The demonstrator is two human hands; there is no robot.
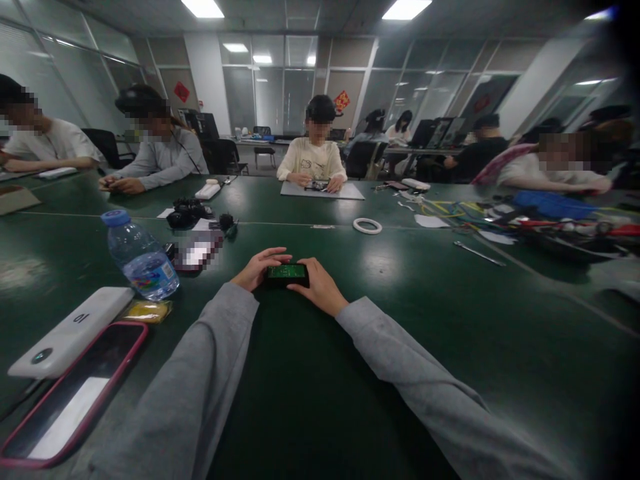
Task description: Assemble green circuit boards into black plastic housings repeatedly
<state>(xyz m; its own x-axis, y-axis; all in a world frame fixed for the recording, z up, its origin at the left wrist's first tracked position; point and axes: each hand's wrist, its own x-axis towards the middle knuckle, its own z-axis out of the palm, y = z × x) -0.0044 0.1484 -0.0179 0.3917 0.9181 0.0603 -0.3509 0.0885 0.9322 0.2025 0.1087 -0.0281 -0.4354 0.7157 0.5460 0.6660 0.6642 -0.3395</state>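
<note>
A small black box with a green circuit board [287, 271] in its top face is held between my two hands, low over the green table. My left hand [257, 268] grips its left end, with the fingers reaching along the far edge. At the right end, my right hand [323, 285] has its thumb on the near side and its fingers behind. The box's underside is hidden, so I cannot tell whether it touches the table.
On the left stand a water bottle [143, 257], a white power bank [73, 330], a yellow packet [146, 311] and a red-cased phone [75, 393]. A white ring [367, 226], a metal tool [479, 253] and tangled cables [555, 220] lie ahead and right. Several people sit around.
</note>
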